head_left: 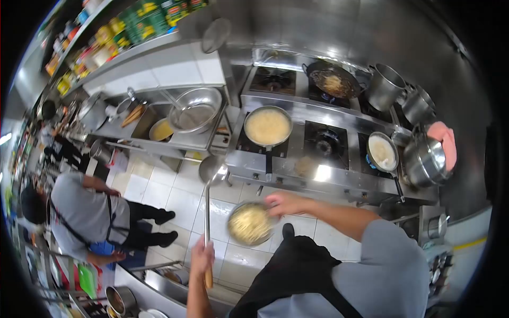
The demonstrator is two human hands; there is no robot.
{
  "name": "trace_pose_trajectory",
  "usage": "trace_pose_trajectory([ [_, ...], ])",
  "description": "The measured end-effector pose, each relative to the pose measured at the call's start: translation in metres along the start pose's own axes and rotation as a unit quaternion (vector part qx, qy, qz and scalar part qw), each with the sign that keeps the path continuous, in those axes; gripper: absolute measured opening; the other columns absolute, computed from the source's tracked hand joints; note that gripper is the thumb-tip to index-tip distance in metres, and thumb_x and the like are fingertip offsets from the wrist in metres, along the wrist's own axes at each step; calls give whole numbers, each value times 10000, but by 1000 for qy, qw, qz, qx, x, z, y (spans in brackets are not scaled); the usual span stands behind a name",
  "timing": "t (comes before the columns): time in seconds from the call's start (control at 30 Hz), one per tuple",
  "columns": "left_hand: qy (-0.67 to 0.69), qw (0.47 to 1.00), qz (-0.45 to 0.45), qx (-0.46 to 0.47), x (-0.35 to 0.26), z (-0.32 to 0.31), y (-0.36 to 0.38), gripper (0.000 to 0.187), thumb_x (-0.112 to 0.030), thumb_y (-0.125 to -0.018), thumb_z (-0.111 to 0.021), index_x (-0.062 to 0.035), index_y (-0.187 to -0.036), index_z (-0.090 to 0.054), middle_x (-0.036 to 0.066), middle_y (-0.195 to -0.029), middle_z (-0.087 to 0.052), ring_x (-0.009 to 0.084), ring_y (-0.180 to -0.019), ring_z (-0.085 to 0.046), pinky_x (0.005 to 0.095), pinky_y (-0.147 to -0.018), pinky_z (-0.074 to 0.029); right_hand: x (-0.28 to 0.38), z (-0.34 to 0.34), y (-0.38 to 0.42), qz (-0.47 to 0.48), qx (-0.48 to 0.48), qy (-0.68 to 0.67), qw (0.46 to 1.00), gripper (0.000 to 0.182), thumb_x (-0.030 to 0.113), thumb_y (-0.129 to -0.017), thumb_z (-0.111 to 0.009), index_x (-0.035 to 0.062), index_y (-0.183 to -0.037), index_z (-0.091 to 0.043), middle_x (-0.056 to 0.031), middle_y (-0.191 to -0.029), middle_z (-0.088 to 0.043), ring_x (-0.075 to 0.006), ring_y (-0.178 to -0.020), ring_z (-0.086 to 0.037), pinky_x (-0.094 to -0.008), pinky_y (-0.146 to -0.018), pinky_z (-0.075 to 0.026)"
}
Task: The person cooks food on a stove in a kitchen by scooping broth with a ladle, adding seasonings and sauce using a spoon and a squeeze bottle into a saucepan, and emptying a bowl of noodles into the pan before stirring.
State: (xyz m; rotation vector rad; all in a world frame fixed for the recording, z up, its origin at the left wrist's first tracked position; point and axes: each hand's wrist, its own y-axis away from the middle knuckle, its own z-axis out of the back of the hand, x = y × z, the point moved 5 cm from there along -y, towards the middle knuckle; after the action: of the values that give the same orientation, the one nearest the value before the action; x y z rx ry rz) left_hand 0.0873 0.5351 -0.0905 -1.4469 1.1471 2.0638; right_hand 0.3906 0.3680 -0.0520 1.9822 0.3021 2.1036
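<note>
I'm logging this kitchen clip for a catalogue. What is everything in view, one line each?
bowl of noodles: one, metal with pale yellow noodles, held over the floor in front of the stove
ladle: one, metal with wooden handle, scoop near the stove front
pan: one, pale yellow contents, front left burner
small pan: one, whitish contents, front right burner
wok: one, dark, back burner
pots: three, steel, right of the stove
large bowl: one, steel, left counter
co-worker: one, grey shirt, at left
left hand: gripping the ladle handle
right hand: holding the bowl rim
</note>
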Motion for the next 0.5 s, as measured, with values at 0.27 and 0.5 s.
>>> trace_pose_trajectory([
  [0.27,-387,876,-287,-31,-121,-142,-309,522,-154,-852,-629,-36,-1344,-500,294,-947,-653,492,-894,-615,521,-770,-505,-137,146,220,-112,-494,-256,824,287,-25,-740,-613,-1,-1026,-619,-59,-899,-629,-182,-776,-664,-355,-668,-604],
  [0.5,-270,957,-100,35,-109,-180,-377,412,-188,-888,-614,-40,-1268,-558,144,-697,-634,228,-526,-610,375,-480,-497,-210,119,289,-124,-549,-374,737,258,-41,-734,-546,19,-980,-593,-75,-908,-641,-219,-785,-678,-376,-673,-601],
])
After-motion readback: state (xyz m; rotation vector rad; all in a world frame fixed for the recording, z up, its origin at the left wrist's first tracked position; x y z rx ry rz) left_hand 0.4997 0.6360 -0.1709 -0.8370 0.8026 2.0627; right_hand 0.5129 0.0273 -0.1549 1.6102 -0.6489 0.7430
